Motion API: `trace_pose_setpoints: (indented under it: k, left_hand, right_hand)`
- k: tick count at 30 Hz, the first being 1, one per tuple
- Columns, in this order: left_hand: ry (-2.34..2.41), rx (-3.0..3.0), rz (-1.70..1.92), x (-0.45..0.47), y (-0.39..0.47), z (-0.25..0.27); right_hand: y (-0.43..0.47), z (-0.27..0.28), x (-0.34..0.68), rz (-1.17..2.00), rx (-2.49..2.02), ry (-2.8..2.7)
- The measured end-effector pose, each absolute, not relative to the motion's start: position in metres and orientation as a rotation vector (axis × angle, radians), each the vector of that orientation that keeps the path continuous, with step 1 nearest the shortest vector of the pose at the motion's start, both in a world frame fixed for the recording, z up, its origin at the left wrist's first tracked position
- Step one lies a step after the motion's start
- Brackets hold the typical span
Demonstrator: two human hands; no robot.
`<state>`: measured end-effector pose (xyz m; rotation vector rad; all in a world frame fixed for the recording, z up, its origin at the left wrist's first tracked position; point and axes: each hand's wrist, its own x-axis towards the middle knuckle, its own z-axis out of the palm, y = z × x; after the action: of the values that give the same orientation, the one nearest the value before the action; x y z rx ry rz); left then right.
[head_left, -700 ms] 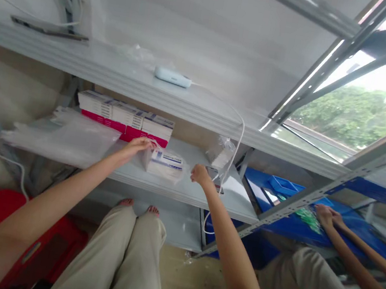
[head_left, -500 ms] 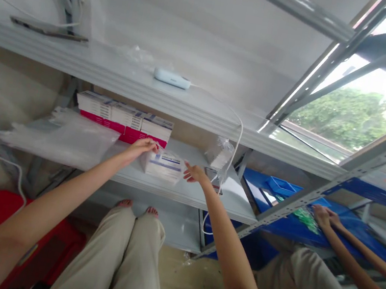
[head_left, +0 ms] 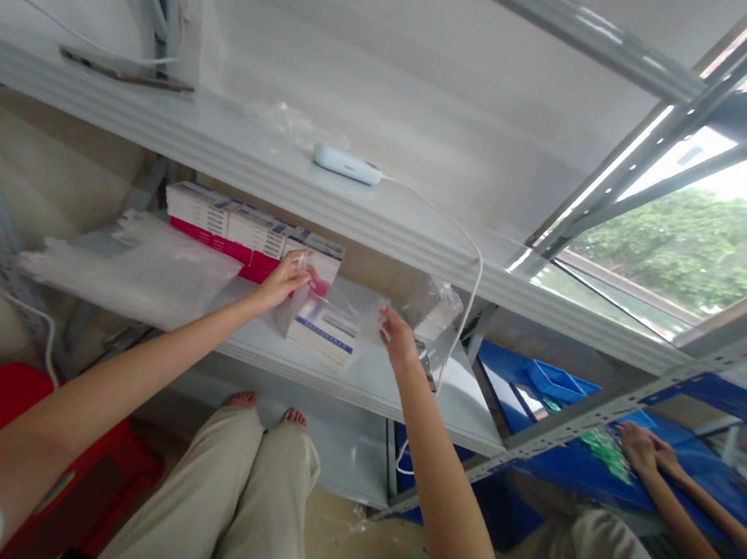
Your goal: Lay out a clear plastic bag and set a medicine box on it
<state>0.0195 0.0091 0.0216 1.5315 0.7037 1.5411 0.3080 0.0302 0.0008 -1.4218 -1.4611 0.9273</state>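
— Where is the bag, and who has it?

— On the grey shelf [head_left: 397, 390], dead ahead at twelve o'clock. My left hand [head_left: 287, 279] pinches one top corner of the clear plastic bag [head_left: 330, 315], thumb and fingers closed on the film; my right hand [head_left: 396, 337] has the other corner, at three o'clock from the first, fingers part curled on the edge. A white box with blue print [head_left: 326, 334] sits inside.

— How does it handle?

— Light, I judge. The film looks thin, limp and slippery, so it sags between my hands, and the stiff box carries what weight there is. The corners at the mouth are the places to grip; stacked boxes [head_left: 245, 228] lie at ten o'clock, a co-worker's hands [head_left: 640, 447] well apart at three.
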Motion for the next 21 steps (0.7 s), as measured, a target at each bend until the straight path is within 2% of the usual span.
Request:
trace_pose_setpoints:
  k: [4,9,15,21]
  left_hand:
    - [0.737,1.555,1.524,0.018,0.013,0.020]
    - [0.757,1.643,1.541,0.011,0.019,0.014]
    - [1.082,1.864,1.545,0.008,0.014,0.002]
    - [1.152,1.847,1.643,0.015,0.008,0.019]
  right_hand:
    - [0.030,0.001,0.293,0.964,-1.283,-1.401]
    - [0.021,0.002,0.285,0.765,-1.224,-1.480]
    - [0.005,0.002,0.276,0.722,-1.171,-1.635]
    - [0.018,0.006,0.261,0.673,-1.188,-1.712]
